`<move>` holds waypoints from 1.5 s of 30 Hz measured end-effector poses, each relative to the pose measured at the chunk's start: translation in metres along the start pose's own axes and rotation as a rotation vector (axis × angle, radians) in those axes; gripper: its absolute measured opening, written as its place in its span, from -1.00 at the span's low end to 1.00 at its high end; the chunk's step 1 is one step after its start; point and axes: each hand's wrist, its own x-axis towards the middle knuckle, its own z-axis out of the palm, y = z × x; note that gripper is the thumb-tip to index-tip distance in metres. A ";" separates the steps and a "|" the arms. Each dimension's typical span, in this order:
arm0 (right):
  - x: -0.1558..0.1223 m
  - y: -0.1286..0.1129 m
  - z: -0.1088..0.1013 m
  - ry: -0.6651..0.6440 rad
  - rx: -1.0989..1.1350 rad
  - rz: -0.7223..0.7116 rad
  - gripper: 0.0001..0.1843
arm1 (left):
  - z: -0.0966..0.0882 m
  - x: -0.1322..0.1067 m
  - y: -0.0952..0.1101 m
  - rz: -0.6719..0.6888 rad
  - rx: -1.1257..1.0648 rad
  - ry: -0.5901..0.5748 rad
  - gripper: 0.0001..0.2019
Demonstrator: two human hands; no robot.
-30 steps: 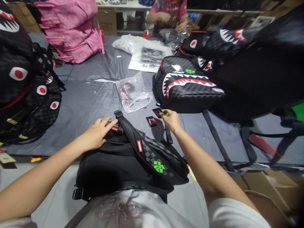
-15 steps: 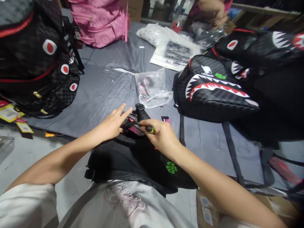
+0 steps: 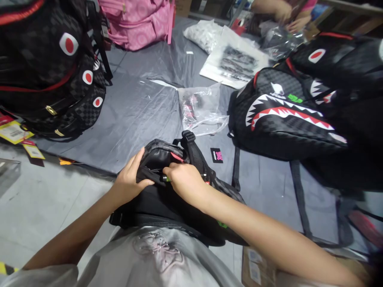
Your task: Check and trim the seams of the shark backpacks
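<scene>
A black backpack [image 3: 146, 205] lies against my body at the table edge, with its top opening spread. My left hand [image 3: 130, 177] grips the near-left rim of this opening, thumb on the inside edge. At the mouth of the bag, my right hand [image 3: 185, 181] is closed round a slim tool with a black and green handle [image 3: 165, 178]; its exact kind is unclear. Some of its fingers are hidden from view. A shoulder strap with a buckle [image 3: 188, 136] rises just beyond the right hand. On the table to the right lies a small black card with a pink figure [image 3: 217, 155].
Black shark-face backpacks [image 3: 284, 115] stand on the right, more black backpacks [image 3: 68, 87] at the left, and a pink backpack [image 3: 140, 24] behind. A clear plastic bag [image 3: 202, 107] and white printed bag [image 3: 236, 59] lie on the grey-covered table [image 3: 134, 107]. Another person's hands [image 3: 295, 22] handle plastic at the back.
My left hand has moved down and left onto the rim, which is now spread. My right hand has lowered into the opening, and the card it held is no longer visible there.
</scene>
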 end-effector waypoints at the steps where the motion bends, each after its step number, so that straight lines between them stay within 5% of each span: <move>1: 0.003 -0.001 0.001 -0.018 -0.006 -0.003 -0.69 | 0.003 0.000 -0.001 0.006 0.001 0.022 -0.03; 5: 0.002 -0.002 -0.003 -0.045 -0.028 -0.045 -0.69 | 0.005 0.003 -0.002 0.038 0.000 0.035 -0.04; 15: 0.029 -0.020 -0.012 0.180 0.317 0.083 -0.84 | 0.006 0.003 -0.008 0.090 0.007 0.030 -0.09; 29: 0.042 -0.029 -0.013 0.112 0.298 0.184 -0.79 | 0.011 0.006 -0.017 0.175 0.108 0.028 -0.07; 36: 0.017 -0.011 0.002 0.221 0.371 0.155 -0.85 | 0.011 0.002 -0.015 0.170 0.071 0.031 -0.04; 39: 0.009 -0.001 0.011 0.248 0.365 0.058 -0.72 | 0.011 0.003 -0.014 0.155 0.050 0.030 -0.04; 42: 0.014 -0.003 0.012 0.225 0.260 -0.085 -0.61 | 0.011 0.004 -0.015 0.152 0.035 0.031 -0.04; 45: 0.029 -0.014 0.005 0.165 0.096 -0.094 -0.74 | 0.011 0.005 -0.017 0.161 0.018 0.028 -0.07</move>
